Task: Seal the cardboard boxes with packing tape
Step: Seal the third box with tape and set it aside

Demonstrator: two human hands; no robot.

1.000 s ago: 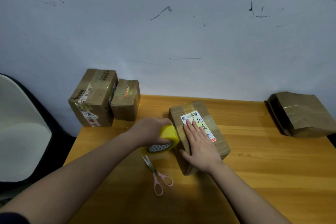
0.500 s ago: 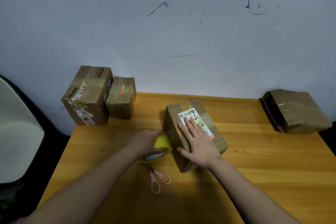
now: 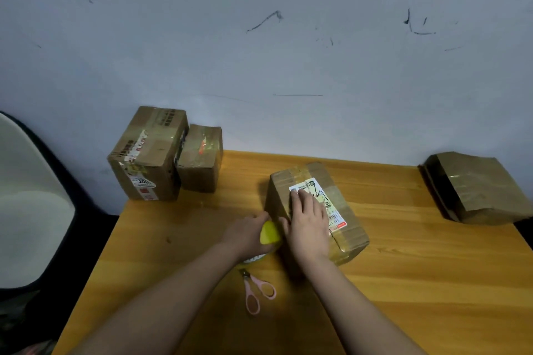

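A wooden tabletop (image 3: 418, 282) stands against a pale grey wall (image 3: 288, 52) marked with dark scuffs and scratches. Pink-handled scissors (image 3: 256, 291) lie closed on the tabletop near its front, blades pointing away. At the far left, part of a white chair (image 3: 26, 204) with a dark edge shows.

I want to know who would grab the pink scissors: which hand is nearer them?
Left. The left hand, gripping the yellow tape roll, is just above the scissors; the right hand lies flat on the box, farther off.
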